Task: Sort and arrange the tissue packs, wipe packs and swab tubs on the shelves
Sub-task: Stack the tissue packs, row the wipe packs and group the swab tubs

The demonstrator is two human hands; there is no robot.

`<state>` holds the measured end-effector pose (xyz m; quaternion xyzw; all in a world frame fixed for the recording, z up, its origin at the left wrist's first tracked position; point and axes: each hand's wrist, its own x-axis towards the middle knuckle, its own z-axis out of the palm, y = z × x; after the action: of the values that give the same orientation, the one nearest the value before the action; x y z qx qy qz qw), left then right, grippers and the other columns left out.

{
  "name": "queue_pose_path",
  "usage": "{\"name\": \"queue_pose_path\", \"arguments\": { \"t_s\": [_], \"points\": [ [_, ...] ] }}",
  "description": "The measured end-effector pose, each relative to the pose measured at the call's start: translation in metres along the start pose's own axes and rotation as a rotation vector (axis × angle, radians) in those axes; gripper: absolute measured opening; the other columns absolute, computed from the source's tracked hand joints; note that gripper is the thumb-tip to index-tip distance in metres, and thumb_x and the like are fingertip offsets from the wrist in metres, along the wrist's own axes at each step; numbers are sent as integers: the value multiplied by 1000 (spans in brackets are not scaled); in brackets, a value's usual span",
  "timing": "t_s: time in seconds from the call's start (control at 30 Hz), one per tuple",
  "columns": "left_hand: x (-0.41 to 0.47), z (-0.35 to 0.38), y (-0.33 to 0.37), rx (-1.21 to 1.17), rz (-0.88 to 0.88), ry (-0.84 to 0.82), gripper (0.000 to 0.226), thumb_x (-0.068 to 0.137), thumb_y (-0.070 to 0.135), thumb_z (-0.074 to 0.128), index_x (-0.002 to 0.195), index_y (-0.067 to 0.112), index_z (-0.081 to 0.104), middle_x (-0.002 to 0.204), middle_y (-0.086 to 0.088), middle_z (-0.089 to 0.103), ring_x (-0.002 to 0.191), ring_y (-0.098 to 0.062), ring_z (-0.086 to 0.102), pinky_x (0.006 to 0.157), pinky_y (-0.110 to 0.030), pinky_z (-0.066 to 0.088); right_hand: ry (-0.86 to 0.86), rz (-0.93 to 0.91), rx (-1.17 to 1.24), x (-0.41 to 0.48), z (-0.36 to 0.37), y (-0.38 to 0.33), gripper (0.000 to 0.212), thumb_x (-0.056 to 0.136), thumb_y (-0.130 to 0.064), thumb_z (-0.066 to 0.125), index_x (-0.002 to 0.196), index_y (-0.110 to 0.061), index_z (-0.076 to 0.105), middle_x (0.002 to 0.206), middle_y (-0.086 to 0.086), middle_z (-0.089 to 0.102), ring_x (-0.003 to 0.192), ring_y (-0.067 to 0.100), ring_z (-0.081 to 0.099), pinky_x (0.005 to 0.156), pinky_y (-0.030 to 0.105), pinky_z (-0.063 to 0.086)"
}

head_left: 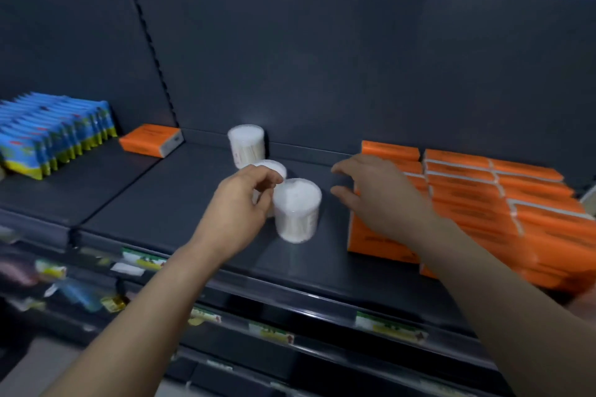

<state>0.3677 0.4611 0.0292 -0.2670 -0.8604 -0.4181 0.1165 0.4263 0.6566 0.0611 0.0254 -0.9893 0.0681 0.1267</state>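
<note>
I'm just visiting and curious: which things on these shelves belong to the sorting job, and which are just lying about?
Job: three clear round plastic swab tubs; stacked orange rectangular tissue packs; lone orange tissue pack at the back; blue-and-yellow soft wipe packs.
Lying about: green-and-yellow paper price labels on the shelf edges; blurred goods on lower shelves.

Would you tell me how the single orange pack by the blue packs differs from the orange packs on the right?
The single orange pack lies flat and alone; the stacked orange packs sit in rows, several layers high. No hand is near the single pack; the open right hand hovers by the stack. Both have the same orange wrapper.
</note>
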Motion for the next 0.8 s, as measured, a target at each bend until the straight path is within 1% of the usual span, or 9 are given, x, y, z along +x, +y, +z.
{"name": "queue_pose_path", "arguments": {
  "t_s": [0.03,0.13,0.3,0.37,0.4,0.5,0.57,0.7,0.8],
  "points": [
    [0,-10,-9,11,3,12,25,84,-4,55,95,14,66,96,3,65,92,-13,62,89,-21,46,-4,-10,6,9,2,-11,36,93,-30,53,126,-16,55,124,5,58,115,25,52,99,39,38],
    [0,-46,-45,69,7,42,23,84,-3,56,97,12,66,94,1,64,90,-13,61,85,-15,42,-18,-35,9,39,13,-48,36,94,-32,51,127,-18,54,123,3,57,114,24,50,98,37,37],
    [7,-119,-117,100,-65,89,20,86,-1,55,99,11,66,97,3,63,92,-10,59,81,-8,38,-24,-71,47,97,37,-126,37,93,-33,52,127,-18,55,122,4,58,112,25,51,96,37,38],
    [11,-148,-147,115,-78,102,21,86,-1,55,99,11,66,97,3,63,92,-11,60,79,-5,39,-22,-88,53,123,47,-157,38,93,-34,53,127,-17,55,123,4,58,113,24,51,96,35,39],
    [13,-162,-161,121,-82,106,21,85,-1,55,98,11,66,97,2,63,92,-11,60,80,-6,40,-24,-94,66,135,53,-173,39,93,-34,53,128,-17,54,125,4,57,115,23,50,97,34,39],
    [19,-194,-200,133,-117,114,20,86,-3,55,98,10,66,97,-3,64,92,-14,60,84,-16,42,-47,-114,106,169,68,-213,41,94,-34,52,131,-17,50,130,2,54,121,21,47,103,35,37],
    [22,-210,-222,137,-144,125,21,85,-3,55,98,10,66,98,-4,65,92,-16,60,85,-16,42,-64,-129,118,187,78,-235,39,94,-34,52,130,-19,51,131,1,53,122,20,46,103,35,36],
    [25,-232,-254,139,-203,144,21,85,-3,55,97,9,66,97,-5,66,90,-16,61,84,-17,42,-106,-190,125,220,98,-271,38,94,-36,52,127,-18,52,127,2,55,119,22,48,100,38,38],
    [26,-246,-273,149,-257,174,20,85,-2,56,98,11,66,98,-3,66,91,-15,61,87,-22,45,-135,-261,145,245,111,-293,40,94,-36,52,129,-17,52,128,1,55,118,20,48,99,34,38]
  ]
}}
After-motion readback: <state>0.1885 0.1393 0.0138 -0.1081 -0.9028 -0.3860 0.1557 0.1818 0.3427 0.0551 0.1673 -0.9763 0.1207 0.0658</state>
